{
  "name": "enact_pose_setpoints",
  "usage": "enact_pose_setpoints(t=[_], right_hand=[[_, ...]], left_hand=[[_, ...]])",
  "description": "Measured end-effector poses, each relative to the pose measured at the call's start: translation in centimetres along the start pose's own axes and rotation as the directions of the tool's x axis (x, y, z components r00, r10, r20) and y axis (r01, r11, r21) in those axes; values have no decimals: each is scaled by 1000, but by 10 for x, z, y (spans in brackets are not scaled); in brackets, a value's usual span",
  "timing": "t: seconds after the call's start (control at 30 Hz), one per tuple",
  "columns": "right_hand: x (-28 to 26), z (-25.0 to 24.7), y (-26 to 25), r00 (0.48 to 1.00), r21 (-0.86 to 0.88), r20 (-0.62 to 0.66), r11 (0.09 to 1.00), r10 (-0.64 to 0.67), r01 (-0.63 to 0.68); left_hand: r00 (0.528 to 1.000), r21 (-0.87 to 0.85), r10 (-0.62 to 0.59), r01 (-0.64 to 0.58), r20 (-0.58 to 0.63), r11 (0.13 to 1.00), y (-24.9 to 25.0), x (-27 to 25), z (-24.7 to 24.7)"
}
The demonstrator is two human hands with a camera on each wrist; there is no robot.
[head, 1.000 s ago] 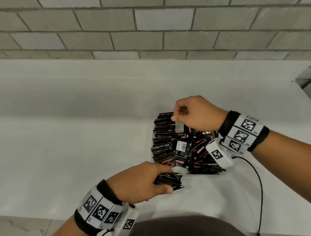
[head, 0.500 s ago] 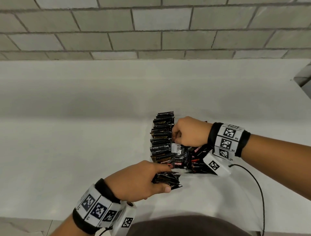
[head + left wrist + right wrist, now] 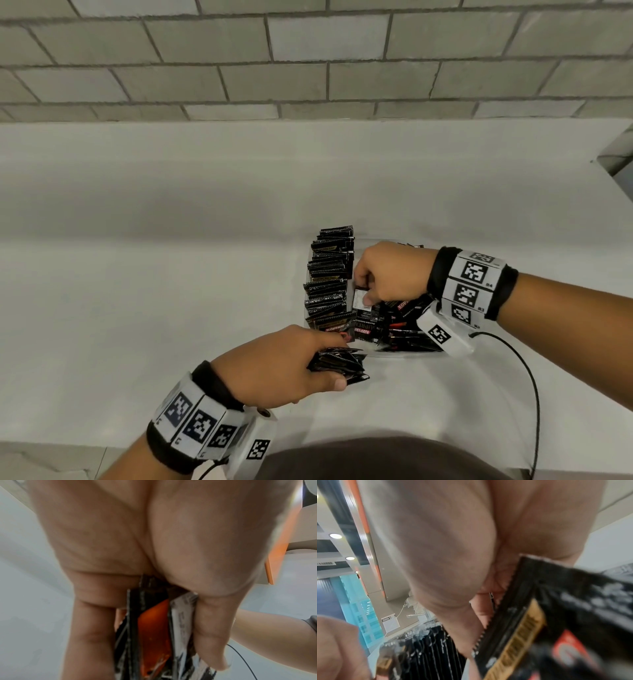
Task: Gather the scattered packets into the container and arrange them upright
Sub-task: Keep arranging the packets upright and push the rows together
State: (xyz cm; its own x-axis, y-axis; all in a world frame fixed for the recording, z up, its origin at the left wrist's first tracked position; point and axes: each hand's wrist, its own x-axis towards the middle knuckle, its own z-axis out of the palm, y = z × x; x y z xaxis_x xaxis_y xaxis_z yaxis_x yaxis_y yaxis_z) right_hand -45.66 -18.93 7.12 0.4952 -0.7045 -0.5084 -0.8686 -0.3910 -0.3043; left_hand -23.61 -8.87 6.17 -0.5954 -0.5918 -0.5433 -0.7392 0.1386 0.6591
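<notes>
A clear plastic container [image 3: 383, 353] sits on the white counter and holds black packets. An upright row of packets [image 3: 329, 281] fills its left side; loose packets [image 3: 397, 329] lie jumbled on its right. My right hand [image 3: 363, 294] is down inside the container and pinches one black packet [image 3: 360, 299] with a white label, seen close in the right wrist view as a packet [image 3: 556, 615] with a serrated edge. My left hand [image 3: 325, 363] grips a bundle of packets [image 3: 339, 365] just in front of the container; the bundle [image 3: 154, 635] shows between thumb and fingers.
The white counter [image 3: 171, 291] runs wide to the left and back to a grey block wall [image 3: 308, 58]. A black cable [image 3: 527, 394] trails from my right wrist along the counter's front right. The counter's near edge lies just below my left wrist.
My right hand came down from above the upright row's far end into the container's middle and took hold of a labelled packet. My left hand stayed put with its bundle.
</notes>
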Motion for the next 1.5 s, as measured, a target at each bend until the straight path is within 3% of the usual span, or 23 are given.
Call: enact_pose_setpoints(t=[0.2, 0.3, 0.37, 0.43, 0.5, 0.63, 0.8, 1.0, 1.1, 1.2, 1.3, 1.5], right_hand=[[-22, -23, 6, 991, 79, -133, 996, -31, 41], [-44, -34, 13, 946, 200, -324, 977, -9, 78], [-61, -33, 13, 884, 397, -464, 906, 63, 144], [-76, -28, 9, 844, 601, -519, 761, 138, 245], [-86, -17, 6, 821, 612, -562, 721, 106, 326], [-90, 11, -7, 859, 602, -507, 681, -78, 417], [-70, 38, -14, 914, 597, -402, 772, 52, 219], [-69, 38, -23, 951, 360, -305, 918, -51, 165], [-76, 27, -25, 924, 376, -379, 905, -49, 202], [-79, 20, -25, 907, 470, -420, 865, 43, 177], [-74, 27, -30, 924, 478, -376, 870, 77, 122], [-49, 38, -31, 950, 321, -300, 947, 90, 12]], left_hand=[[1000, 5, 3, -3, 15, 1000, -1, -2, -1], [1000, -13, -16, 17, 12, 1000, -2, -5, -2], [1000, -22, -17, 17, 6, 1000, -3, -7, -2], [1000, -43, -7, 7, 0, 999, -5, -8, -1], [1000, -63, -1, 1, -4, 998, -8, -8, 1], [999, -74, 32, -31, 3, 997, -12, -6, 2], [996, -100, 89, -88, 8, 991, -13, -6, 0], [996, -58, 87, -87, 5, 995, -11, -7, -2], [992, -42, 125, -125, 7, 991, -10, -6, -4], [989, 52, 148, -148, 10, 988, -7, -5, -5], [983, 140, 180, -176, -18, 974, -9, -4, -4], [975, 160, 190, -171, -111, 972, -13, -17, 0]])
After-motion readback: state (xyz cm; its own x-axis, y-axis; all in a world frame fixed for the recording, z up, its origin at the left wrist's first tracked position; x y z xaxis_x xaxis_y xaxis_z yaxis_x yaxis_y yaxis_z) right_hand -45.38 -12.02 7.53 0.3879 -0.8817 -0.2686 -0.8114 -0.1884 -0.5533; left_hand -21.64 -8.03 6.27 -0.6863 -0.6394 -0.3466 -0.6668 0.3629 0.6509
